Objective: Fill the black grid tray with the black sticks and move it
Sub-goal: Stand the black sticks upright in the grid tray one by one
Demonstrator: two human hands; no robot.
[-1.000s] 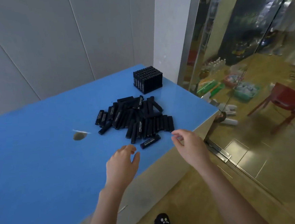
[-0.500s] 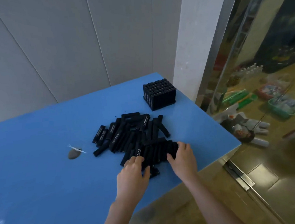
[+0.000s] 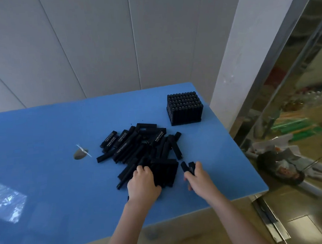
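A loose heap of black sticks (image 3: 139, 146) with white lettering lies in the middle of the blue table (image 3: 43, 150). Behind it, near the table's far right corner, stands the black grid tray (image 3: 184, 109), packed with upright sticks. My left hand (image 3: 142, 183) rests on the near edge of the heap, fingers curled over several sticks. My right hand (image 3: 196, 175) has pulled clear of the heap to the right and grips two black sticks (image 3: 187, 167), whose tips stick out above the fingers.
A small grey hole with a scrap of clear tape (image 3: 80, 153) marks the table left of the heap. A white pillar (image 3: 234, 58) and a glass wall (image 3: 298, 91) stand right of the table. The table's near right corner (image 3: 265, 189) is close to my right hand.
Both hands came down from above the near edge onto the heap. My right hand then drew back to the right holding two sticks. The view has shifted closer.
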